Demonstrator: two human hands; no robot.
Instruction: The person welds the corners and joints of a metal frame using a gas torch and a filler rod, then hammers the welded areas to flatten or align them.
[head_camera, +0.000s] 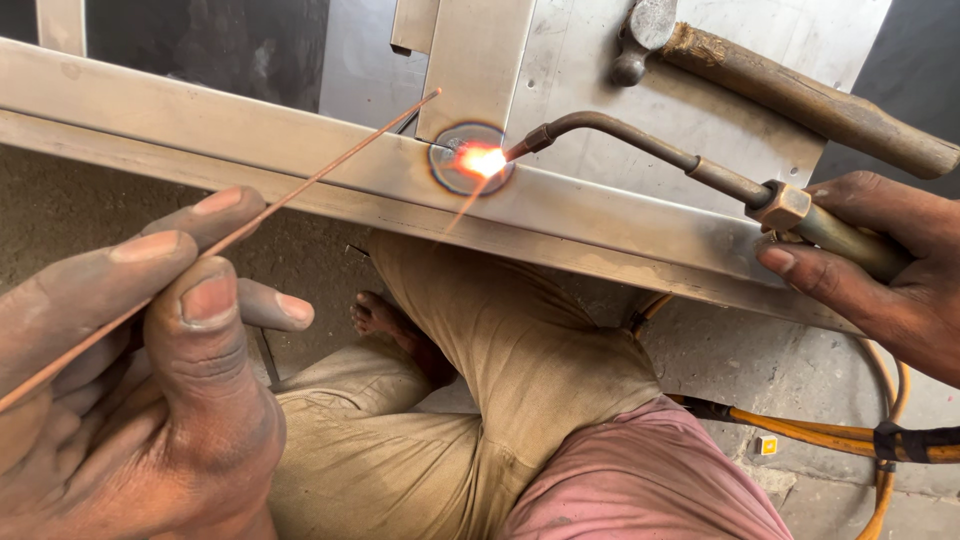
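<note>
Left hand (130, 370) pinches thin coppery filler rod (300, 190), tip just short of the glowing orange spot (480, 160) on the steel frame (250, 150). Right hand (880, 270) clamped on brass torch (690, 165), flame at joint.

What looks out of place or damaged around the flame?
A dark discoloured ring surrounds the glowing spot on the grey metal frame bar. A wooden-handled hammer lies loose on the sheet behind. A bare foot sits below the flame.

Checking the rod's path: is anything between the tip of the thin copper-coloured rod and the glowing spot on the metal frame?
Nothing visible: the thin copper-coloured rod, held in the left hand, ends just up-left of the glowing spot, with bare metal frame between.
</note>
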